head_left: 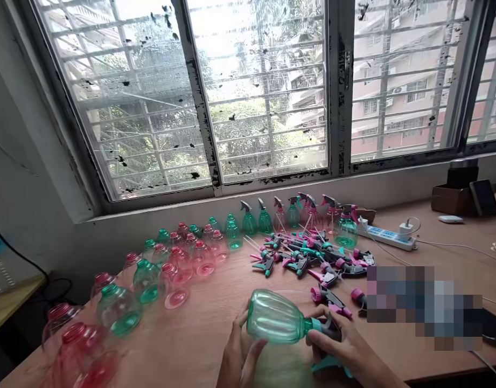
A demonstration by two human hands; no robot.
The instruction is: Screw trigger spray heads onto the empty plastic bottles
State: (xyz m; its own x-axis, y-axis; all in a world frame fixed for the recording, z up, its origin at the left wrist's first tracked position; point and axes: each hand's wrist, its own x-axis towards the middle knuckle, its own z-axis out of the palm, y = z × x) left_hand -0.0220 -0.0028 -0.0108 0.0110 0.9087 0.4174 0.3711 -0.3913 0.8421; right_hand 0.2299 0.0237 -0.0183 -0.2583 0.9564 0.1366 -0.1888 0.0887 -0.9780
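Observation:
A clear green spray bottle (pixel 274 318) lies sideways in the air above the front of the table, its neck pointing right. My left hand (pixel 242 350) grips the round base end, fingers behind it and thumb below. My right hand (pixel 339 337) is closed around the grey and teal spray head (pixel 330 328) at the neck, with a teal trigger (pixel 332 364) hanging below the fingers. Whether the head is fully seated on the neck I cannot tell. Just beyond lies a pile of loose spray heads (pixel 300 258), grey with pink or teal parts.
Open red bottles (pixel 177 296) and green bottles (pixel 118 310) stand in rows at the left. Bottles with heads fitted (pixel 266 221) line the windowsill side. A power strip (pixel 387 236) with cables lies at the right, near a cardboard box (pixel 452 199) and a blurred patch.

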